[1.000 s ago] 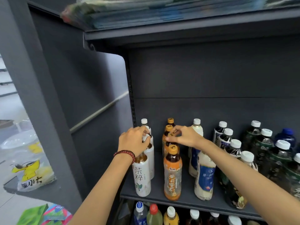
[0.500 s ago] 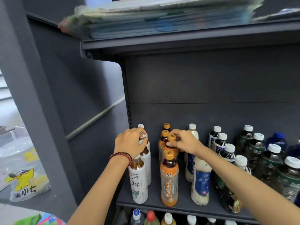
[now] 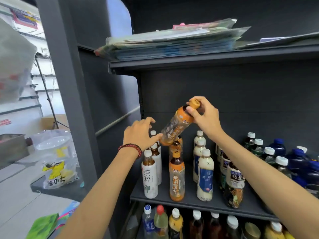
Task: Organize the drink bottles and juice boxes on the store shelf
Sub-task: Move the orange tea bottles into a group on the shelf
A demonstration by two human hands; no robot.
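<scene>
Now I have the right hand point(image 3: 205, 118) clamped on the orange-capped tea bottle point(image 3: 174, 128), thumb and fingers curled round its neck and cap. The bottle hangs tilted in the air above the shelf point(image 3: 189, 199), cap up to the right and base down to the left, over the upright orange bottles point(image 3: 176, 180). My left hand point(image 3: 139, 133) is loose, fingers spread, gripping nothing; one fingertip seems to touch the tilted bottle's base. White-label tea bottles point(image 3: 149, 176) stand at the shelf's left end, milky bottles point(image 3: 204, 176) right of the orange row, then dark white-capped bottles point(image 3: 269, 152). A red bead bracelet point(image 3: 131, 147) circles the left wrist.
</scene>
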